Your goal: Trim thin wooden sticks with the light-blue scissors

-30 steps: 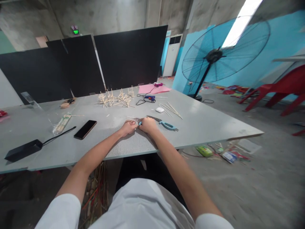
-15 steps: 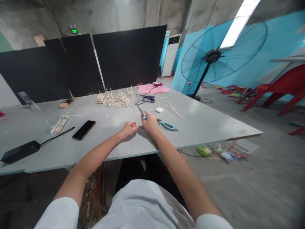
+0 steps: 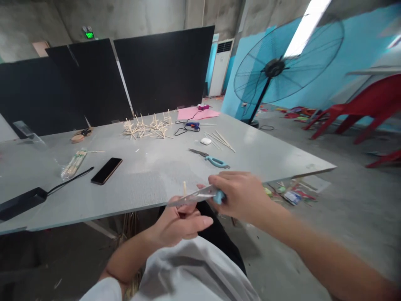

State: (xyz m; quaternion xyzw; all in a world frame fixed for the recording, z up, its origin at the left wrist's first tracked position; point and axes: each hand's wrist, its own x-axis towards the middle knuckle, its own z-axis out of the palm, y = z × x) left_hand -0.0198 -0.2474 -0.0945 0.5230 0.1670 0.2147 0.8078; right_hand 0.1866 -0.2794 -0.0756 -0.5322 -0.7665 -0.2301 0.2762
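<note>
My right hand [image 3: 239,192] is closed round the light-blue handle of metal-bladed scissors [image 3: 200,195]. Their blade reaches left across the fingers of my left hand [image 3: 181,221] and touches or nearly touches a short wooden stick [image 3: 184,187]. That stick stands upright, pinched in my left fingers, its lower end hidden by the blade and hand. Both hands are in front of the table's near edge, above my lap. On the table beyond them lies a second blue-handled cutting tool [image 3: 216,161] with a dark blade.
On the grey table [image 3: 150,167] are a phone [image 3: 106,170], a black power strip [image 3: 23,202], bagged sticks [image 3: 74,164] and joined stick frames [image 3: 145,127]. Loose sticks [image 3: 224,140], a white case [image 3: 206,141] and a blue glue gun [image 3: 192,125] lie farther right. A large fan [image 3: 275,67] stands behind.
Both hands have come back from the tabletop toward my body and up. The scissors' blade has swung from pointing away to lying across my left hand at the stick.
</note>
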